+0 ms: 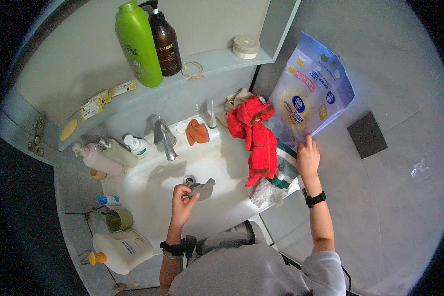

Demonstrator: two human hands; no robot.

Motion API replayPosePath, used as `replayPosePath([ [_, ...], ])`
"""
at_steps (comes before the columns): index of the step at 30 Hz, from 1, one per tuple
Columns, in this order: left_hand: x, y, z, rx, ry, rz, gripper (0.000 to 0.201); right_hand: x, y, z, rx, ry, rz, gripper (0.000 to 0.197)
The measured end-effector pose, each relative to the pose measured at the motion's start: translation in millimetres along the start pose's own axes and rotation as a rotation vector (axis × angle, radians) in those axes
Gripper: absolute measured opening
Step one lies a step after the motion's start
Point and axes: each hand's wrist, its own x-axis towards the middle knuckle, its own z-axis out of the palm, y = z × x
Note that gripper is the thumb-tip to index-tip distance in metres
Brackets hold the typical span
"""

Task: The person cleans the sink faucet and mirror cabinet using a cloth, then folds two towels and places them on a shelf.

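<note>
My left hand (181, 204) is closed on a crumpled grey cloth (203, 189), held over the drain of the white sink (138, 197). At the right, my right hand (308, 157) pinches the lower edge of a large pale purple plastic pouch (313, 84), which stands upright against the wall. Left of that hand, a red cloth (261, 148) lies over the sink's right rim. Beneath it are a green and white striped cloth (285, 165) and a whitish lacy cloth (269, 193). The pouch's contents are hidden.
Behind the sink's bowl stands a metal faucet (165, 138), with an orange cloth (197, 132) beside it. Pump bottles (101, 158) crowd the left rim, near a large white bottle (123, 250). The shelf above holds a green bottle (139, 47), a brown pump bottle (166, 44) and a jar (246, 47).
</note>
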Motion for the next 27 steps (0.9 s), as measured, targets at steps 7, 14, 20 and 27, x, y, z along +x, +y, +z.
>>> replayPosePath([
  [7, 1, -4, 8, -0.002, -0.029, -0.002, 0.026, -7, -8, -7, 0.13, 0.063, 0.043, 0.011],
  [14, -1, 3, 9, 0.063, -0.039, -0.031, 0.026, 1, -13, -15, -0.001, -0.045, -0.035, 0.013],
  [20, -3, -3, 9, 0.02, -0.041, 0.015, 0.027, 8, -18, 10, -0.048, -0.126, -0.165, 0.009],
  [27, -5, -5, 9, 0.075, -0.035, 0.016, 0.027, 11, -19, 29, -0.105, -0.156, -0.31, 0.01],
])
